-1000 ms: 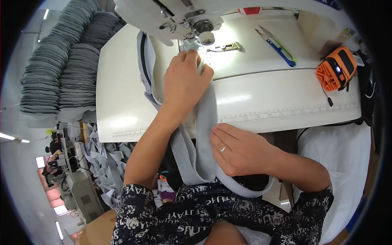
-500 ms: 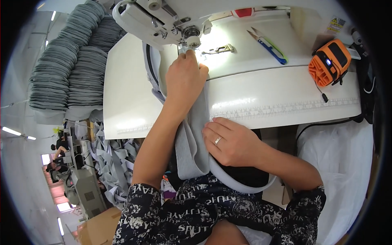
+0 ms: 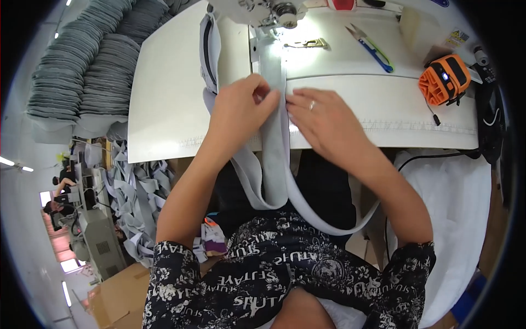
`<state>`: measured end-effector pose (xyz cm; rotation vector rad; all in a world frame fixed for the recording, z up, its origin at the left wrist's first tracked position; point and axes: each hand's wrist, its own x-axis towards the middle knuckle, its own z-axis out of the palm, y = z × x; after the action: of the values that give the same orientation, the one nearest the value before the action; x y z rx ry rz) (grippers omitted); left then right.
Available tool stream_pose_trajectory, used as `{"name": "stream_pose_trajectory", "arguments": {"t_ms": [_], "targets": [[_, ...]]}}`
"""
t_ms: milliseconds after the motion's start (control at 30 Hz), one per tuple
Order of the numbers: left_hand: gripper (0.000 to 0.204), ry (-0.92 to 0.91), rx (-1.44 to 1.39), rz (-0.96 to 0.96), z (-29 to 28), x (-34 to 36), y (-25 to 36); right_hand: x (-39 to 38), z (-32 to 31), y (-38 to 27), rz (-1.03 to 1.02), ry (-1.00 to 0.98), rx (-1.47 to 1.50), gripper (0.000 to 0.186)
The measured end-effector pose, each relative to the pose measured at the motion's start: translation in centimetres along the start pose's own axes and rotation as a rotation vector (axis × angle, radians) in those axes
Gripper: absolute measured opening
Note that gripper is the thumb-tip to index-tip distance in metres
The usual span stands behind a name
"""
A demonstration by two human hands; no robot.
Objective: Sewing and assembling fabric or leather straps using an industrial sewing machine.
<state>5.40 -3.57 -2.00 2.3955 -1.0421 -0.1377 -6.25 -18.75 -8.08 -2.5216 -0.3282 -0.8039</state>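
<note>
A long grey fabric strip (image 3: pixel 272 164) runs from under the sewing machine's head (image 3: pixel 276 13) toward me, over the table edge, and loops down at my lap. A narrower pale band (image 3: pixel 323 223) lies along its right edge and hangs in a curve to the right. My left hand (image 3: pixel 241 109) is over the strip's left side, thumb and forefinger apart above the fabric, with nothing visible between them. At the right edge, the fingertips of my right hand (image 3: pixel 329 123) close on strip and band; the thumb is hidden. Left of the needle area stands a folded grey piece with a dark zipper-like line (image 3: pixel 208 49).
Blue-green thread snips (image 3: pixel 372 52) and an orange device (image 3: pixel 445 79) lie on the white table (image 3: pixel 181 104) at right. A small metal attachment (image 3: pixel 307 44) sits beside the needle area. Stacked grey fabric pieces (image 3: pixel 60 82) rise at left, above loose scraps (image 3: pixel 142 192). Co-workers sit far left.
My left hand has come back from the needle area toward me, its thumb and forefinger parting. My right hand has moved up along the strip's right edge. The view has shifted slightly.
</note>
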Motion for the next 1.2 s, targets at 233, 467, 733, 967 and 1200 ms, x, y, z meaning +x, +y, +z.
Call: {"name": "stream_pose_trajectory", "arguments": {"t_ms": [233, 467, 733, 967, 1200], "targets": [[0.035, -0.068, 0.149, 0.015, -0.8, -5.1, 1.3, 1.4, 0.5, 1.1, 0.068, 0.017, 0.092, 0.027], [0.022, -0.037, 0.233, 0.108, 0.8, -4.1, 0.6, 1.9, 0.8, 1.2, 0.199, 0.057, 0.120, 0.029], [0.011, 0.111, -0.081, 0.299, 1.6, -4.5, -0.6, 1.5, 1.1, -0.9, 0.037, -0.187, -0.289, 0.038], [0.011, 0.111, -0.101, 0.267, 1.6, -4.5, -0.7, 1.7, 2.3, -0.7, 0.086, -0.178, -0.341, 0.042], [0.013, 0.122, -0.102, 0.206, 1.3, -6.0, 0.1, 1.2, 1.9, -0.5, 0.119, -0.173, -0.225, 0.042]]}}
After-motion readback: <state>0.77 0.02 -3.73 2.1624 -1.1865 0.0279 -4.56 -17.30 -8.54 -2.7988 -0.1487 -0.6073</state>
